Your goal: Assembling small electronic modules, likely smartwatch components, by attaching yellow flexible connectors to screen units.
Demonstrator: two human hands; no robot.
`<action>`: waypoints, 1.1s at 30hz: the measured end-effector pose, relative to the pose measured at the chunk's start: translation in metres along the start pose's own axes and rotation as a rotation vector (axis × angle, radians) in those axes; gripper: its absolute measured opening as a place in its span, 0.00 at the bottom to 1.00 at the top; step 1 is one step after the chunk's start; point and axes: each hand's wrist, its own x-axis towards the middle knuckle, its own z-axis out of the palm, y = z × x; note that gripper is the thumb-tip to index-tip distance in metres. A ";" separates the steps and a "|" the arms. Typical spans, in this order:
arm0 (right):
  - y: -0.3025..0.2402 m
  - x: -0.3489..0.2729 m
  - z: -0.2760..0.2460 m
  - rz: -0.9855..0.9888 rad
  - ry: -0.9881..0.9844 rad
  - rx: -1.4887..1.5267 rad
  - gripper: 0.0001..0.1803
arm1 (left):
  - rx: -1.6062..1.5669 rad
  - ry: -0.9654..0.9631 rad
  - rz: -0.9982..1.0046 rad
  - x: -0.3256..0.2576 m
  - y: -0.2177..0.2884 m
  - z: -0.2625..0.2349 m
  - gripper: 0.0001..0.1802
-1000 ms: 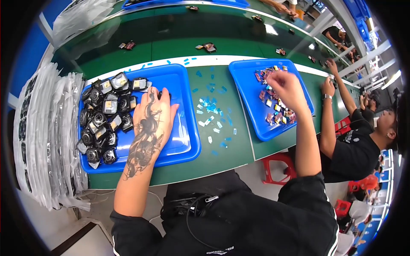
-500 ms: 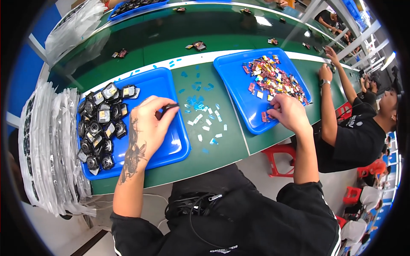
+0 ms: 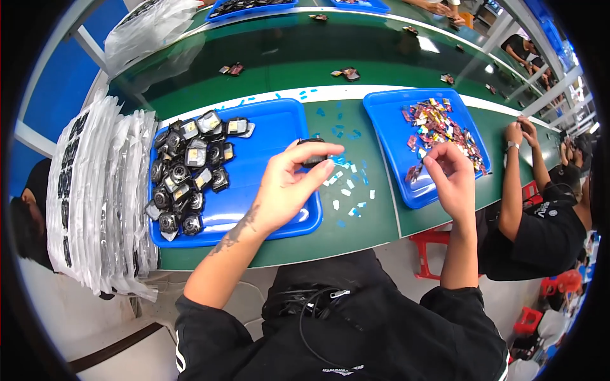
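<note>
My left hand [image 3: 286, 187] is closed on a black watch case [image 3: 312, 150], held between thumb and fingers above the right rim of the left blue tray [image 3: 264, 165]. Several black watch cases [image 3: 190, 165], some with silver backs, are heaped in that tray's left part. Over the lower left of the right blue tray [image 3: 393, 136], my right hand [image 3: 454, 181] pinches a small dark-red circuit board [image 3: 415, 171] between thumb and fingers. A heap of similar red and yellow boards [image 3: 448, 133] lies in that tray.
White and blue film scraps [image 3: 346, 184] lie on the green table between the trays. Beyond runs a green conveyor belt [image 3: 279, 47] carrying small parts. Stacked plastic-wrapped sheets [image 3: 95, 190] stand at left. A co-worker [image 3: 540, 222] sits at right beside a red stool [image 3: 427, 251].
My view has shifted left, so the scene sits further right. My left hand's fingers have spread around the watch case. My right hand has lifted slightly, with the board in its pinch.
</note>
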 end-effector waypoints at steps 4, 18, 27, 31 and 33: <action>-0.041 0.000 0.042 0.059 -0.140 0.463 0.05 | 0.168 0.070 0.085 -0.004 0.001 0.003 0.13; -0.056 0.000 0.106 -0.103 -0.053 0.440 0.05 | 0.191 0.124 0.114 -0.006 -0.008 0.009 0.06; -0.054 -0.007 0.105 -0.392 0.034 0.012 0.06 | -0.045 0.190 -0.007 0.000 -0.009 0.002 0.09; -0.043 -0.009 0.106 -0.250 -0.027 0.193 0.05 | 0.077 0.111 0.018 -0.003 -0.007 0.005 0.08; -0.044 -0.011 0.106 -0.178 -0.049 0.318 0.05 | 0.032 0.097 -0.052 -0.003 -0.006 0.006 0.09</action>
